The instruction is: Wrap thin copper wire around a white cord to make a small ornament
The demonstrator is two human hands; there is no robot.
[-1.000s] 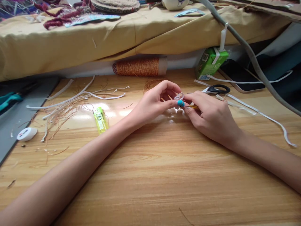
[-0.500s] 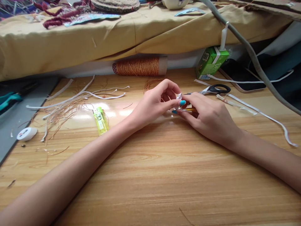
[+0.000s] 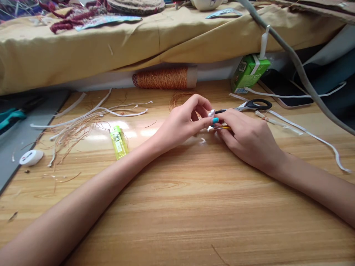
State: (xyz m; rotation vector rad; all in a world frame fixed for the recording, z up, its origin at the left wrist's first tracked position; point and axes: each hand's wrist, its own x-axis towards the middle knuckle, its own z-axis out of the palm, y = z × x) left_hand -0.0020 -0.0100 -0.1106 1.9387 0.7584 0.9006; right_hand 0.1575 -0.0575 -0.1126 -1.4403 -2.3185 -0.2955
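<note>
My left hand (image 3: 184, 122) and my right hand (image 3: 246, 138) meet at the middle of the wooden table (image 3: 177, 207). Both pinch a small white ribbon piece (image 3: 212, 112) between their fingertips. A thin yellow stick (image 3: 224, 128) pokes out from under my right fingers; what it is I cannot make out. Loose copper thread (image 3: 179, 99) lies just behind my left hand. Black-handled scissors (image 3: 253, 105) rest right behind my right hand.
A yellow lighter (image 3: 118, 141) lies to the left, with white strips and copper strands (image 3: 83, 120) beyond it. A copper thread spool (image 3: 165, 78) lies at the back under a cloth-covered shelf (image 3: 138, 40). A green carton (image 3: 249, 72), a phone (image 3: 283, 88) and a white round tape case (image 3: 31, 157) are near.
The fingers of both hands have shifted slightly on the white ribbon piece, which looks more folded up now. The arms stay where they were.
</note>
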